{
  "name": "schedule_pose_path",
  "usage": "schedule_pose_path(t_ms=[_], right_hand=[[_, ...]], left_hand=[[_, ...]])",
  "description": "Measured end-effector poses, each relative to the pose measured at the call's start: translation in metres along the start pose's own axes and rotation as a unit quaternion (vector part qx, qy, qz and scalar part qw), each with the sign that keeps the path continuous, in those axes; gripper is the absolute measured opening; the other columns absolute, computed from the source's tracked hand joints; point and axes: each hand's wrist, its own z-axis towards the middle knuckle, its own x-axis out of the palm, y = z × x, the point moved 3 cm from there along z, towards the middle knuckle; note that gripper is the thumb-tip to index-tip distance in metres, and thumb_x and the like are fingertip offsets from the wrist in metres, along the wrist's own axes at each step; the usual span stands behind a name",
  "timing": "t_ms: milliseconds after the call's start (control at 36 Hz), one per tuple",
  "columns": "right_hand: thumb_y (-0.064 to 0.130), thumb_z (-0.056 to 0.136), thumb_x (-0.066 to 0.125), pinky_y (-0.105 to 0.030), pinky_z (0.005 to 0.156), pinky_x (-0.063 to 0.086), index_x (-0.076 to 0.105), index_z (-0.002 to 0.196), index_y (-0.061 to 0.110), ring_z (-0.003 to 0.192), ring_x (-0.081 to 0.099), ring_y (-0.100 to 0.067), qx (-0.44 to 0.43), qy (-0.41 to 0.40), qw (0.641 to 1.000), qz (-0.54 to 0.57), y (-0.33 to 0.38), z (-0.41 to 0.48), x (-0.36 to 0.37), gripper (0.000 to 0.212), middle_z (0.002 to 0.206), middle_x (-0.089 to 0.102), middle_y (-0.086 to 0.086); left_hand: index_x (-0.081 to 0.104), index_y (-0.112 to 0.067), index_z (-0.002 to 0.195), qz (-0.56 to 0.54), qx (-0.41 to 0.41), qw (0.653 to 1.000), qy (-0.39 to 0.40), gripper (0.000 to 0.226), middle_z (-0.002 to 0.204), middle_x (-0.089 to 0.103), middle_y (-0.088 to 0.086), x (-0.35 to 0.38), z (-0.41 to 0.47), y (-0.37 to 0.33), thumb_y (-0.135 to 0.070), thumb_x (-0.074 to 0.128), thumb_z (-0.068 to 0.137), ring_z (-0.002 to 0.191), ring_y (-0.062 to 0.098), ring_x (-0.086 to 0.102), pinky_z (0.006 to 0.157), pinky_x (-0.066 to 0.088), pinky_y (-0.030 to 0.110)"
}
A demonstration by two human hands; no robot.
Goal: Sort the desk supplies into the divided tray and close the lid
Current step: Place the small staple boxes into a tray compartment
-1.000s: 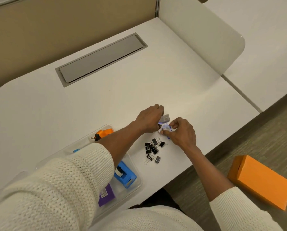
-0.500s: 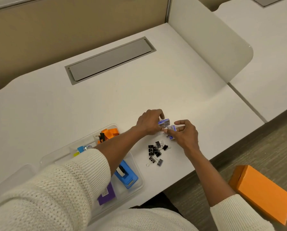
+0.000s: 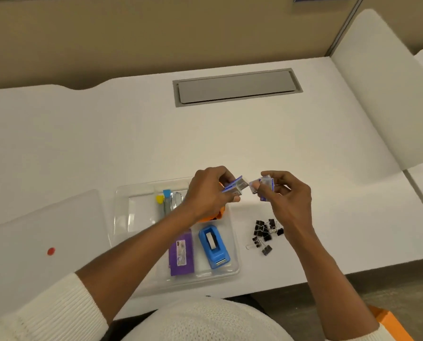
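Note:
My left hand [image 3: 209, 191] pinches a small blue and white box [image 3: 235, 187] above the right rim of the clear divided tray [image 3: 122, 212]. My right hand [image 3: 288, 199] grips a second small box [image 3: 264, 184] a short gap to the right. In the tray lie a blue tape dispenser [image 3: 214, 246], a purple packet [image 3: 181, 252], an orange item [image 3: 211, 216] partly under my left hand, and a yellow-and-blue item [image 3: 165, 201]. Several black binder clips [image 3: 264, 233] are scattered on the desk beside the tray, below my right hand.
The tray's clear lid [image 3: 40, 232], with a red dot, lies flat to the left of the tray. A grey cable hatch [image 3: 236, 86] is set into the white desk at the back. A white divider panel [image 3: 377, 94] stands at the right. An orange box [image 3: 390, 323] sits on the floor.
The two hands have drawn apart, so the small boxes are now separated. The view has swung left, bringing the whole tray and its lid into sight.

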Motion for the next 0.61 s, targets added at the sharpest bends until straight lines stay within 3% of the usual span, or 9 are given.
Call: schedule_pose_path(t_ms=[83, 167, 306, 389, 500, 611], right_hand=[[0.034, 0.078, 0.087, -0.051, 0.075, 0.064, 0.077, 0.102, 0.026, 0.08, 0.077, -0.021, -0.015, 0.041, 0.999, -0.002, 0.015, -0.007, 0.028, 0.027, 0.096, 0.079, 0.005], [0.03, 0.081, 0.086, -0.046, 0.077, 0.065, 0.077, 0.11, 0.022, 0.085, 0.077, -0.019, -0.033, 0.075, 0.997, -0.002, 0.028, -0.014, 0.056, 0.031, 0.098, 0.079, 0.004], [0.026, 0.081, 0.085, -0.019, 0.071, 0.061, 0.074, 0.123, 0.02, 0.086, 0.074, -0.005, -0.065, 0.132, 0.989, -0.006, 0.041, -0.036, 0.11, 0.044, 0.102, 0.078, 0.005], [0.028, 0.08, 0.086, -0.025, 0.071, 0.062, 0.073, 0.125, 0.025, 0.084, 0.074, -0.012, -0.081, 0.173, 0.982, -0.012, 0.044, -0.052, 0.142, 0.046, 0.097, 0.078, 0.004], [0.03, 0.083, 0.084, -0.043, 0.081, 0.062, 0.071, 0.127, 0.028, 0.092, 0.072, -0.017, -0.117, 0.197, 0.972, -0.059, 0.041, -0.065, 0.171, 0.046, 0.103, 0.074, 0.007], [0.038, 0.083, 0.082, -0.038, 0.08, 0.062, 0.07, 0.126, 0.034, 0.094, 0.07, -0.012, -0.132, 0.205, 0.965, -0.092, 0.038, -0.074, 0.189, 0.045, 0.106, 0.073, 0.012]], left_hand=[[0.073, -0.032, 0.099, 0.003, -0.034, 0.999, -0.041, 0.039, 0.082, 0.067, -0.02, -0.032, -0.028, 0.026, -0.038, 0.096, 0.068, 0.071, -0.004, 0.068, 0.058, 0.049, 0.011], [0.072, -0.034, 0.097, 0.002, -0.069, 0.995, -0.077, 0.039, 0.079, 0.067, -0.022, -0.058, -0.057, 0.05, -0.041, 0.096, 0.068, 0.069, -0.005, 0.069, 0.052, 0.045, 0.008], [0.072, -0.032, 0.099, -0.02, -0.113, 0.987, -0.117, 0.039, 0.085, 0.068, -0.022, -0.082, -0.099, 0.083, -0.038, 0.096, 0.069, 0.07, -0.005, 0.07, 0.051, 0.047, 0.005], [0.073, -0.029, 0.098, -0.039, -0.128, 0.982, -0.131, 0.04, 0.086, 0.072, -0.019, -0.089, -0.115, 0.096, -0.038, 0.097, 0.067, 0.07, 0.0, 0.072, 0.058, 0.052, 0.01], [0.075, -0.028, 0.096, -0.069, -0.147, 0.974, -0.155, 0.039, 0.083, 0.073, -0.017, -0.095, -0.135, 0.114, -0.037, 0.098, 0.066, 0.074, -0.004, 0.072, 0.056, 0.049, 0.004], [0.075, -0.028, 0.094, -0.093, -0.164, 0.967, -0.17, 0.04, 0.081, 0.075, -0.015, -0.098, -0.151, 0.131, -0.036, 0.099, 0.063, 0.072, -0.003, 0.072, 0.061, 0.053, 0.007]])
